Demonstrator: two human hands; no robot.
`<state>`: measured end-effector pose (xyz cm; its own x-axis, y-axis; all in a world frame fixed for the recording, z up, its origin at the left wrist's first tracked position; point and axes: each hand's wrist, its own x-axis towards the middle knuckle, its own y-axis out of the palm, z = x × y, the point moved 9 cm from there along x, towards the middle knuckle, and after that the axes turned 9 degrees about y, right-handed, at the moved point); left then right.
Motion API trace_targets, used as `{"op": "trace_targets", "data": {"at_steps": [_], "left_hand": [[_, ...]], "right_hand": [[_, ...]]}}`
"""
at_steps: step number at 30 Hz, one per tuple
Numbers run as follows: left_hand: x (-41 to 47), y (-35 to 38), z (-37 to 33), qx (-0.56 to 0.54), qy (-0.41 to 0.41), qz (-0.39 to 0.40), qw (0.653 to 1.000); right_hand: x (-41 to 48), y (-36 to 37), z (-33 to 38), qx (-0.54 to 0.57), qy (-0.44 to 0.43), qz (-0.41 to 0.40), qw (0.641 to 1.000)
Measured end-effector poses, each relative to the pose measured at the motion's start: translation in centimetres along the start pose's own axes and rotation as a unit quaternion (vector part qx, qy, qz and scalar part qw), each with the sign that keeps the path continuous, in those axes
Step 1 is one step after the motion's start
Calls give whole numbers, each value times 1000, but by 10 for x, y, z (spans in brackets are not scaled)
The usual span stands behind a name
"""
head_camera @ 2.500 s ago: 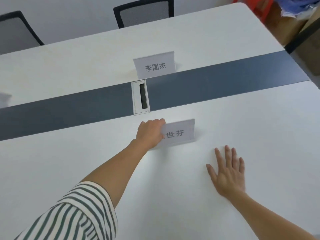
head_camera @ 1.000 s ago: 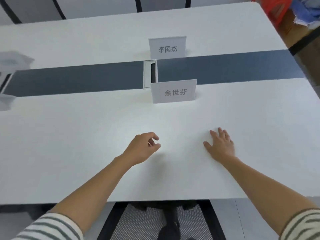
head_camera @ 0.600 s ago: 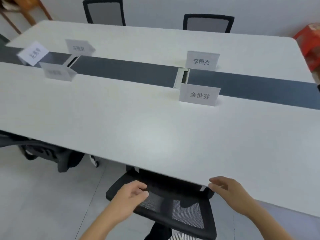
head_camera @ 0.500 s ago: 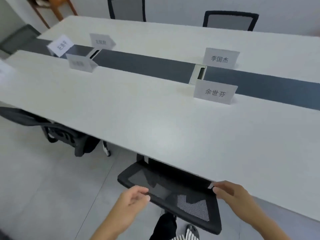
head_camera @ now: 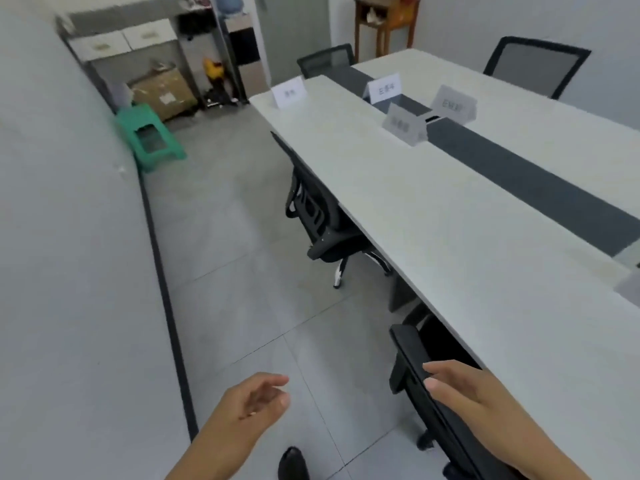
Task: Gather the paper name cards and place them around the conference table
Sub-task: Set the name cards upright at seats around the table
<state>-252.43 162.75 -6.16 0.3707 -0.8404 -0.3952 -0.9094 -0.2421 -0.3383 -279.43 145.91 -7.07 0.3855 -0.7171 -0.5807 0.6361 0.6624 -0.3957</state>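
Several white folded paper name cards stand on the long white conference table (head_camera: 467,244): one near the far left corner (head_camera: 289,92), one at the far end of the dark centre strip (head_camera: 385,88), one on the near side of the strip (head_camera: 403,125) and one beyond the strip (head_camera: 454,105). A corner of another card (head_camera: 630,287) shows at the right edge. My left hand (head_camera: 258,400) hangs over the floor, fingers loosely curled, holding nothing. My right hand (head_camera: 460,386) hovers with relaxed fingers over the back of a black chair (head_camera: 419,382), empty.
A second black chair (head_camera: 322,220) is tucked under the table's near side, and others stand at the far end (head_camera: 327,60) and far side (head_camera: 535,65). A grey wall runs along the left. Green stool (head_camera: 150,140), cardboard box (head_camera: 162,91) and shelves fill the far corner.
The view has swung left, away from the two cards in front of me, toward the table's far end. Both hands have left the tabletop and dropped to chair height.
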Motion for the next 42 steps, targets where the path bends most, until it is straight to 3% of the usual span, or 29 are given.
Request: {"op": "trace_targets", "data": {"at_steps": [13, 24, 33, 42], "left_hand": [[-5, -255, 102, -118, -64, -211, 968], [144, -355, 110, -151, -86, -216, 961], [297, -486, 42, -152, -43, -261, 952], [422, -596, 69, -186, -93, -259, 943]], "right_hand": [[93, 196, 212, -65, -81, 118, 988], [250, 230, 328, -85, -82, 138, 983], [409, 266, 512, -127, -132, 170, 968], [542, 335, 638, -154, -127, 217, 956]]}}
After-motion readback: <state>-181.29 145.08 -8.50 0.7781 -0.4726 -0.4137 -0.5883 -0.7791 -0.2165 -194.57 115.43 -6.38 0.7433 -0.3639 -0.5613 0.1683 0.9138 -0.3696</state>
